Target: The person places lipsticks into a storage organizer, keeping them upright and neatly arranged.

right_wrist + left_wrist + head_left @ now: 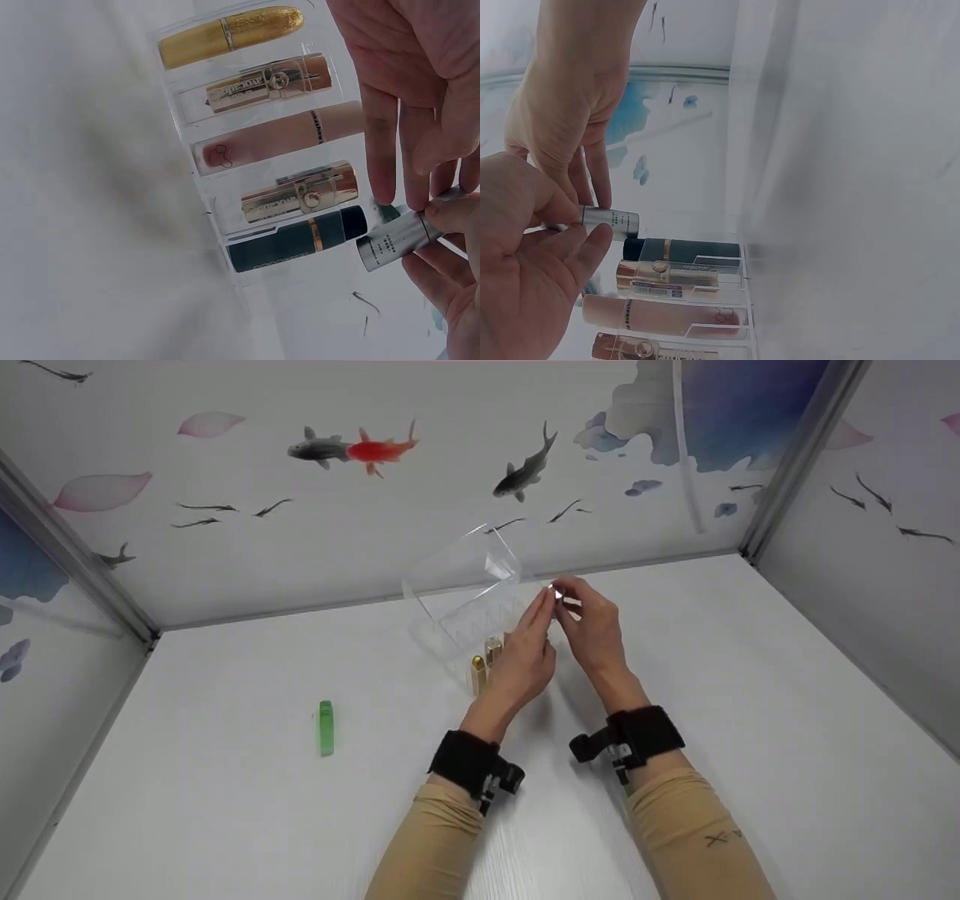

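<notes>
My left hand [521,660] and right hand [596,630] meet over the far right end of a clear lipstick rack [178,124]. Between them is a silver lipstick tube [397,238], tilted, with small dark lettering and a seam near one end. Fingers and thumbs of both hands pinch it; in the left wrist view they partly cover its upper end. Standing in the rack's slots are a gold lipstick [199,46], two rose-gold lipsticks [259,88], a pink tube [262,146] and a dark green tube [281,246] nearest the silver one.
A transparent lid or cover [469,604] stands raised behind the rack, near the back wall. On the white table [225,780] to the left lies a small green translucent item [326,729]. Painted panels in metal frames enclose the table at the back and sides.
</notes>
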